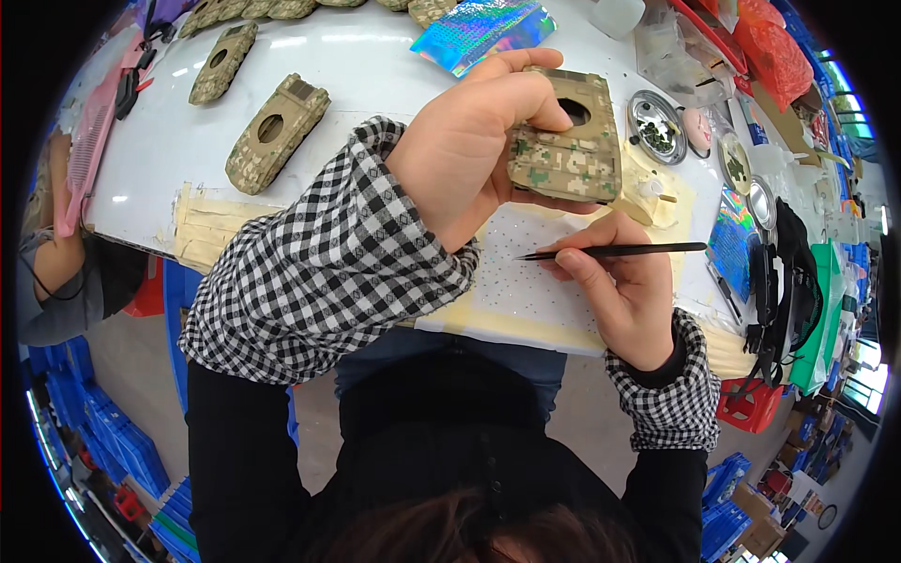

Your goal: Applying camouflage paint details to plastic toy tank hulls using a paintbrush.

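Note:
My left hand (460, 131) grips a camouflage-patterned model tank hull (563, 164) with a round hole in its top. The thumb lies at the rim of that hole, and the fingers wrap behind the hull. Lower and to the right, my right hand (631, 286) pinches a thin black fine-tipped paintbrush (662, 249). Its pointed tip faces left, below the hull and apart from it. Under the brush lies a white sheet (526, 281) scattered with small dark specks, edged with yellowish tape. Two more hulls, one nearer (279, 134) and one farther (223, 64), lie on the table at left.
Several hulls (282, 7) line the far edge. A shiny holographic pouch (483, 33) lies beyond my left hand. At right are a round tin (657, 127) with dark green bits, a red bag (774, 52) and black straps (788, 281). Someone's arm (61, 253) shows far left, beside a pink comb-like object (89, 150).

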A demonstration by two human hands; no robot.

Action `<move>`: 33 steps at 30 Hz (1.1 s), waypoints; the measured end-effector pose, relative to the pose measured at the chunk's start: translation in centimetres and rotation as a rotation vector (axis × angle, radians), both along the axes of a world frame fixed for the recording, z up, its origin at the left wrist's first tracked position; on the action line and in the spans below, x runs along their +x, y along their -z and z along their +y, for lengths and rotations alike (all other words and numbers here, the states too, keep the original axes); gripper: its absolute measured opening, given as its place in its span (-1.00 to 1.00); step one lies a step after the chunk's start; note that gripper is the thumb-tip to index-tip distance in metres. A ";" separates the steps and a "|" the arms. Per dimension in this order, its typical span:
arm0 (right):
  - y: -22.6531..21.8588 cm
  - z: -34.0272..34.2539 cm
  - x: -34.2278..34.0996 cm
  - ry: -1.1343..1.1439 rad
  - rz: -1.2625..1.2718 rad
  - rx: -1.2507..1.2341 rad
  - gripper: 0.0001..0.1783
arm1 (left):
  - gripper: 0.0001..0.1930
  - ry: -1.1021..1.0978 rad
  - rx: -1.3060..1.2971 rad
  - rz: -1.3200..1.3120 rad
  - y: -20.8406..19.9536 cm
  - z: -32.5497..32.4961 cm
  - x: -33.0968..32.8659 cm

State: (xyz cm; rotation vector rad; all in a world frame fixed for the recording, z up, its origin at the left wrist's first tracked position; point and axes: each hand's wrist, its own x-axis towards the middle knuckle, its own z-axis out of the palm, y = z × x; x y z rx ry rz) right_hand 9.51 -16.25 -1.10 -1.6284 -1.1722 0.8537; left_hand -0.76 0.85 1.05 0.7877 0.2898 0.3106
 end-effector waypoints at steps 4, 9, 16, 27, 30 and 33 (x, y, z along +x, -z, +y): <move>0.0 0.1 0.1 0.000 0.001 -0.011 -0.90 | -0.43 0.000 -0.006 0.000 -0.1 -0.2 0.0; 0.0 0.1 0.1 -0.009 -0.009 -0.020 -0.89 | -0.44 0.005 -0.007 -0.008 0.0 -0.1 0.0; 0.1 0.0 0.2 -0.017 -0.010 -0.031 -0.88 | -0.44 0.012 0.005 -0.019 0.1 0.0 -0.1; 0.3 0.1 -0.1 0.050 0.050 0.036 -0.87 | -0.41 0.007 0.019 -0.014 -0.1 0.0 0.0; 0.2 -0.2 -0.1 0.094 0.109 0.075 -0.88 | -0.38 0.017 0.028 -0.012 0.1 0.2 0.0; -0.6 -0.8 0.0 0.132 0.154 0.097 -0.90 | -0.41 -0.012 0.111 0.069 -0.3 -0.1 0.1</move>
